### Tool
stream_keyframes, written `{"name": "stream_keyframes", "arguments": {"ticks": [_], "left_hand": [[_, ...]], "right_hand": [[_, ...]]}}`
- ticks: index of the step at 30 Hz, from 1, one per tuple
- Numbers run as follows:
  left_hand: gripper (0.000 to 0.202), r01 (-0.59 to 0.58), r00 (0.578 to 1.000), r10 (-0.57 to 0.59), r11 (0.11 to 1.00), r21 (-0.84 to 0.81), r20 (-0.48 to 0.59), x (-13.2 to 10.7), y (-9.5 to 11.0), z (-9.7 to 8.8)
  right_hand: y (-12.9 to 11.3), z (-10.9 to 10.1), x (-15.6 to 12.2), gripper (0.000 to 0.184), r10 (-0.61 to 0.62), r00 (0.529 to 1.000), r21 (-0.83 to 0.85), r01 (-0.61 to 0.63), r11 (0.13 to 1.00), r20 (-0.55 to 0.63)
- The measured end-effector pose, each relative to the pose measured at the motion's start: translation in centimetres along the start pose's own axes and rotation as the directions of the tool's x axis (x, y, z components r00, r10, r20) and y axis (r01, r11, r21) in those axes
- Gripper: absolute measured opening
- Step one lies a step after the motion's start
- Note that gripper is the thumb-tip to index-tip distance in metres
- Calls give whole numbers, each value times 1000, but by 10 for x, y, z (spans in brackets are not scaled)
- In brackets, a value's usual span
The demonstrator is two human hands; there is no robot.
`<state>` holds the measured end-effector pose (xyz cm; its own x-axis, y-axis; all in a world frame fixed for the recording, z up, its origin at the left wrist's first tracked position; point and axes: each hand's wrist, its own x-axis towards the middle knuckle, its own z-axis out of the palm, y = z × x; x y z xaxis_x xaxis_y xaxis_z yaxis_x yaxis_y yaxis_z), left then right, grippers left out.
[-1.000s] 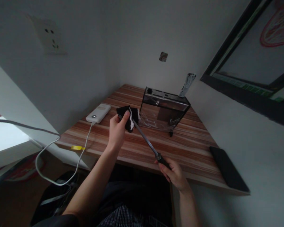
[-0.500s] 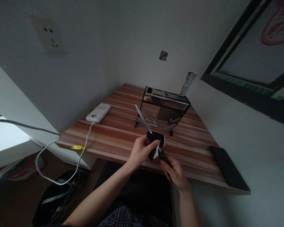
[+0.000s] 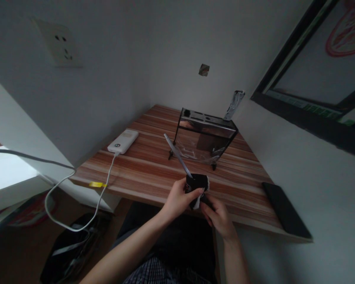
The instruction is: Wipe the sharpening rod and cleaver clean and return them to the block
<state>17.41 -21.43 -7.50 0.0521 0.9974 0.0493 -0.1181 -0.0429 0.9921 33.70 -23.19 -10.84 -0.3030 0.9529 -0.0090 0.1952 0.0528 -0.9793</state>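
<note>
My left hand [image 3: 177, 200] is closed around a black card sleeve [image 3: 198, 181] with torn white edges, thumb pressed on its front. A long, narrow, pale blade [image 3: 177, 154] sticks out of the sleeve's top, slanting up and left. In line with it below is a black handle [image 3: 206, 200], apparently of the same knife. My right hand [image 3: 220, 217] is closed around this handle, its fingers close to my left thumb. Both hands are over the front edge of the wooden table. The blade's lower part is hidden by the sleeve.
Behind my hands stands a clear-sided rack [image 3: 207, 136] with a dark slotted top; a plastic-wrapped item [image 3: 234, 105] rises from its right end. A white power bank [image 3: 123, 141] with a white cable [image 3: 106, 181] lies left. A dark flat phone-like object [image 3: 285, 209] lies right.
Both hands have come slightly down towards me, with the sleeve and knife. The blade tip has shifted a little left and down. Less of the handle shows between my hands.
</note>
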Motion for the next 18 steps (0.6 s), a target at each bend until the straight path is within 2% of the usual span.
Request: {"name": "stream_keyframes", "arguments": {"ticks": [7, 14, 18], "left_hand": [[24, -17, 996, 12, 998, -53, -91, -2, 9, 5], [27, -55, 987, 42, 995, -82, -156, 8, 10, -5], [29, -120, 978, 105, 990, -74, -181, 15, 15, -12]], "right_hand": [[-1, 0, 0, 39, -17, 999, 17, 18, 1000, -31], [-6, 4, 1, 42, -23, 999, -19, 22, 1000, -47], [-7, 4, 2, 48, -12, 999, -2, 12, 1000, -41]]}}
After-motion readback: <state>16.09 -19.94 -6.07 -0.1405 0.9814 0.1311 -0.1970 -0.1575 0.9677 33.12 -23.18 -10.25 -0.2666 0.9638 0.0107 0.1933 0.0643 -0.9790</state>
